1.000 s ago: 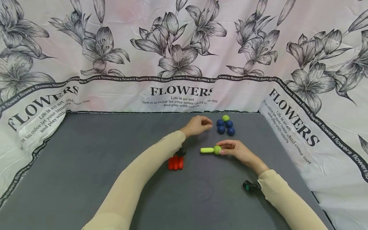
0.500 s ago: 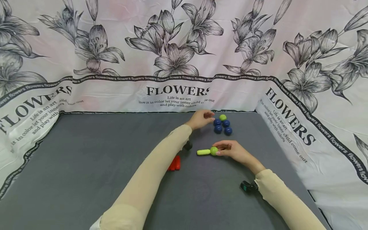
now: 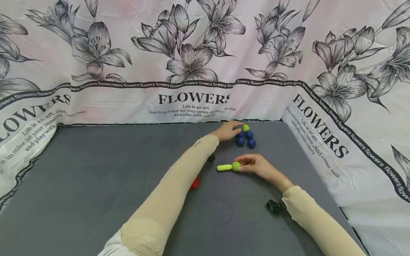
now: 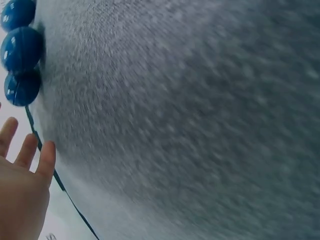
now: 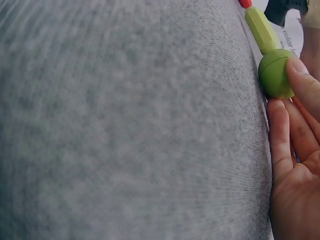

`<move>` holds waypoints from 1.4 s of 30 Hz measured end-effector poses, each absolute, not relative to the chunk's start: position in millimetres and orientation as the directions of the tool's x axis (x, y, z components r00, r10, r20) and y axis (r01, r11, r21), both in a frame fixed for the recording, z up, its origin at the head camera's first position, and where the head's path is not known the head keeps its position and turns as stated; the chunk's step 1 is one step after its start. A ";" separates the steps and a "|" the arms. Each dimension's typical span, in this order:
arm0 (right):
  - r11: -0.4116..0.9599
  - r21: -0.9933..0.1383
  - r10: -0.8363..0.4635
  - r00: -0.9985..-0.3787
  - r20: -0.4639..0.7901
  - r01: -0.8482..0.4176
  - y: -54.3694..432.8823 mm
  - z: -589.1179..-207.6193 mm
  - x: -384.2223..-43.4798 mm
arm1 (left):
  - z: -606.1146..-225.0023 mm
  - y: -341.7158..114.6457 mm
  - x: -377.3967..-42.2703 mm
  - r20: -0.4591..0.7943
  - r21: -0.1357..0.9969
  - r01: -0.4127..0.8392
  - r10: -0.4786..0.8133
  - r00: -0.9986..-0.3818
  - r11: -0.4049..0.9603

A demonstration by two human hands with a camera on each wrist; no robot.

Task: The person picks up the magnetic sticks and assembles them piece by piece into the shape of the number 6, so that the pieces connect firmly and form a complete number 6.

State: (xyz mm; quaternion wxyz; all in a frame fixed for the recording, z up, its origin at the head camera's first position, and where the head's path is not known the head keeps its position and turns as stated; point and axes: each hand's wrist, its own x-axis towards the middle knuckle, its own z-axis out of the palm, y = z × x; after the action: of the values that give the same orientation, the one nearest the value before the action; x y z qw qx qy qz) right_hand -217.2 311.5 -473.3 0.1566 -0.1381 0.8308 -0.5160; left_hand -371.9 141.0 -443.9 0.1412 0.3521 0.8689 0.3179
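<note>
At the far side of the table, my left hand [image 3: 228, 131] reaches to the green ball [image 3: 245, 128], its fingers extended beside it. Below that ball sit several blue balls [image 3: 251, 143], the nearest one partly behind the thumb. In the left wrist view, the left hand's fingers [image 4: 47, 159] are spread, with glossy blue balls [image 4: 22, 49] above them. My right hand [image 3: 257, 167] pinches a second green ball [image 3: 236, 166] between thumb and fingers. A yellow-green ridged stick [image 3: 224, 167] lies against this ball, pointing left; the right wrist view shows them end to end.
Red pieces [image 3: 194, 183] lie mostly hidden under the left forearm. Black wrist cameras [image 3: 273, 206] are worn on both wrists. A grey table [image 3: 80, 185] is bordered at the back and sides by a flower-printed cloth [image 3: 192, 103].
The left hand has moved right and away, up to the far green ball. Its forearm now covers more of the red pieces. The right hand keeps pinching its green ball; the head view has shifted slightly.
</note>
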 end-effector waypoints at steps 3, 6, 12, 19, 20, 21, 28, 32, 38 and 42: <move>0.410 -0.910 -0.404 -0.907 -0.117 -0.065 310.5 -473.3 -218.3 | -440.2 149.2 -369.5 -0.024 0.607 0.571 0.731 -0.682 0.552; 0.403 -0.914 -0.405 -0.906 -0.122 -0.057 309.4 -472.4 -218.1 | -437.0 156.0 -366.9 -0.052 0.561 0.596 0.743 -0.667 0.575; 0.409 -0.911 -0.402 -0.907 -0.128 -0.053 310.8 -470.9 -218.9 | -440.1 161.3 -370.3 -0.084 0.516 0.592 0.724 -0.685 0.619; 0.410 -0.910 -0.406 -0.905 -0.125 -0.058 311.7 -469.0 -219.4 | -443.4 155.3 -374.6 0.012 0.547 0.550 0.651 -0.759 0.631; 0.409 -0.911 -0.405 -0.905 -0.127 -0.055 311.5 -468.7 -219.1 | -443.1 154.5 -374.3 0.024 0.549 0.548 0.644 -0.765 0.631; 0.408 -0.912 -0.403 -0.906 -0.129 -0.051 311.2 -468.5 -218.8 | -442.6 153.6 -374.0 0.032 0.543 0.551 0.641 -0.767 0.633; 0.403 -0.914 -0.405 -0.906 -0.123 -0.056 310.5 -469.3 -217.7 | -446.2 148.4 -375.2 0.024 0.480 0.567 0.636 -0.771 0.670; 0.408 -0.911 -0.405 -0.906 -0.120 -0.062 310.2 -469.8 -217.8 | -452.0 143.5 -378.2 0.031 0.486 0.541 0.605 -0.796 0.687; 0.407 -0.911 -0.404 -0.907 -0.117 -0.064 309.4 -468.2 -217.3 | -454.0 134.3 -380.3 0.053 0.554 0.514 0.588 -0.807 0.655; 0.409 -0.911 -0.399 -0.909 -0.122 -0.058 310.3 -468.9 -217.3 | -450.7 128.3 -378.8 0.031 0.600 0.477 0.577 -0.816 0.642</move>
State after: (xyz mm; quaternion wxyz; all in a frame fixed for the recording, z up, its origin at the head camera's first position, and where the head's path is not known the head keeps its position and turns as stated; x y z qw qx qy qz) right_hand -217.3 310.3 -468.9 0.1623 -0.1385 0.8236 -0.5255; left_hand -378.8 128.3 -450.7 0.0816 0.2922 0.9025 0.3058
